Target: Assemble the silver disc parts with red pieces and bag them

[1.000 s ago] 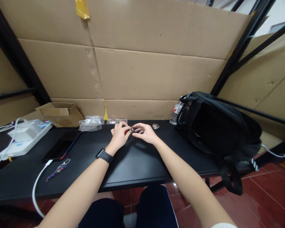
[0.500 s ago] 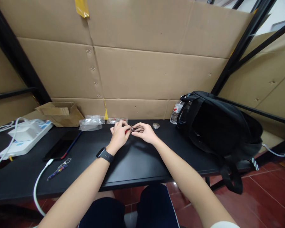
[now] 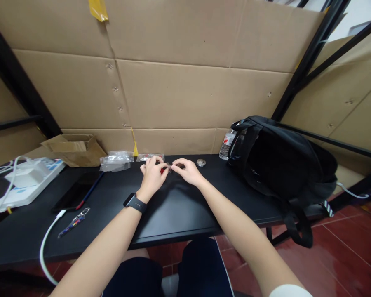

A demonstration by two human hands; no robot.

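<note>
My left hand, with a dark watch on its wrist, is closed in a pinch over the black tabletop. Between its thumb and fingers shows a small red object, mostly covered by the fingers and too small to name. Close by on the right, my right hand has thumb and fingertips drawn together at a small dark, shiny bit beside the red one. Whether the two bits are joined I cannot tell. A small roll of tape lies just beyond my right hand. Behind my left hand is a clear packet.
Clear plastic bags and a brown paper bag sit at the back left. Nearer are a phone, a keychain and a white power strip. A water bottle and black backpack occupy the right.
My right fingertips have shifted slightly and drawn a little away from the left ones. The red object shows more at my left fingers. The whole view has turned slightly right.
</note>
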